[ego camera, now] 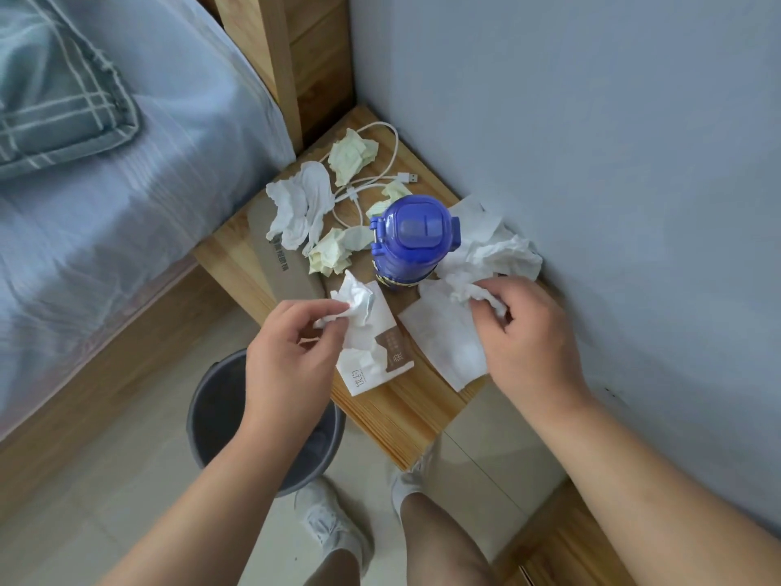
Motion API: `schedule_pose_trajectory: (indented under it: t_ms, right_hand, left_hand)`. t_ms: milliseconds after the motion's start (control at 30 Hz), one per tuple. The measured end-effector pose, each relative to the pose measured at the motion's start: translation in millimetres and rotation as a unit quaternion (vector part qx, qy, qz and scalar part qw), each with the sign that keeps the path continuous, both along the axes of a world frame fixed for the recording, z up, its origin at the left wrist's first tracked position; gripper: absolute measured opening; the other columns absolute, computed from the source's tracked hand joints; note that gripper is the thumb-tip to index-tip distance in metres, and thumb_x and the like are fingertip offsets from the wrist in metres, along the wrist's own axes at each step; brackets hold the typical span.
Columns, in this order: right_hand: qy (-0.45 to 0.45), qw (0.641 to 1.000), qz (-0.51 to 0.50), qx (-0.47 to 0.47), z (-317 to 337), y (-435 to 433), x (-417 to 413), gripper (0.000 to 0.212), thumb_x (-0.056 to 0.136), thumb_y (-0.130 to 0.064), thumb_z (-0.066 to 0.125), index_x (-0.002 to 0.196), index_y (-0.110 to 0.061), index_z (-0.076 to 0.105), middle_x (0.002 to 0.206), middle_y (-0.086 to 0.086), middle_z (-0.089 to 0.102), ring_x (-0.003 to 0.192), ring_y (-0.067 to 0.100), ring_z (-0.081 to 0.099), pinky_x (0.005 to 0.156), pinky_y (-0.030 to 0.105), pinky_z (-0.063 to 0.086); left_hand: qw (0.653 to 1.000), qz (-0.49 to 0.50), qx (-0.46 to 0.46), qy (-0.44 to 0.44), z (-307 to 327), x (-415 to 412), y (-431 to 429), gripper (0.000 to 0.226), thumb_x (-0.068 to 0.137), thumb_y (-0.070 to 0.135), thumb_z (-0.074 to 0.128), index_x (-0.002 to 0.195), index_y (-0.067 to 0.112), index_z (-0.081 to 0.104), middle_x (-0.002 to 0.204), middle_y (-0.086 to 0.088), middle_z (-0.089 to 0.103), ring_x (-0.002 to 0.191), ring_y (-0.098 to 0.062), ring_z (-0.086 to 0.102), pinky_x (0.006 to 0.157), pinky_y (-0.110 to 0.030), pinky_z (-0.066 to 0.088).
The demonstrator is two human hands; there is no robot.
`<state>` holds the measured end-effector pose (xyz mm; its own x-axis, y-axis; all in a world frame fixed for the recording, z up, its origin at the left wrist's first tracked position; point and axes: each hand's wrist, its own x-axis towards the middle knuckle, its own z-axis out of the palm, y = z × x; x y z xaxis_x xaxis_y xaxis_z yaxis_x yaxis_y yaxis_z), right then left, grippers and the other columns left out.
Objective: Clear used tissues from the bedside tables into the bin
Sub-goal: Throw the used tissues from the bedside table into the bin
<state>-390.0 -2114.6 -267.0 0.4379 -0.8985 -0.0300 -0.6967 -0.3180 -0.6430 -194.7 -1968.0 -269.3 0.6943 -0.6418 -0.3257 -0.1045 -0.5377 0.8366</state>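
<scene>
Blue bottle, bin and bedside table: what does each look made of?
Blue bottle: looks like glossy moulded plastic, at least the hinged lid; the body below could be coated metal, hard to tell from above.
Bin: seems grey plastic with a dull sheen and a thin, smooth rolled rim.
Bedside table: pale wood or wood-look laminate; straight grain lines show on top, finish matte.

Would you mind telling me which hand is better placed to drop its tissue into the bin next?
Left, probably. The left hand already pinches a crumpled tissue and sits almost directly above the grey bin. The right hand grips tissue near the wall, farther from it.
</scene>
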Motion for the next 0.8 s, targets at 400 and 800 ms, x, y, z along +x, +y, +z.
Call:
schedule_pose_trajectory:
  t_ms: [400,800]
  right_hand:
    - [-0.131,0.977,0.003,0.17,58,117,42,0.009,0.088,-0.048,0.064,0.089,-0.052,0.072,0.085,-0.023,0.075,0.077,-0.003,0.07,0.061,0.002,0.046]
    - [0.034,0.948,0.103,0.3,-105,245,111,0.017,0.103,-0.031,0.063,0.087,-0.036,0.069,0.086,-0.021,0.071,0.078,0.001,0.065,0.055,0.011,0.048]
  left_hand:
    - [0.982,0.157,-0.019,0.105,8,35,148,0.021,0.097,0.016,0.077,0.092,0.036,0.08,0.089,-0.005,0.08,0.09,-0.038,0.074,0.089,-0.06,0.061]
    - [0.936,0.276,0.027,0.219,-128,43,285,0.024,0.095,0.018,0.075,0.094,0.041,0.081,0.092,0.003,0.085,0.088,-0.024,0.082,0.082,-0.035,0.063]
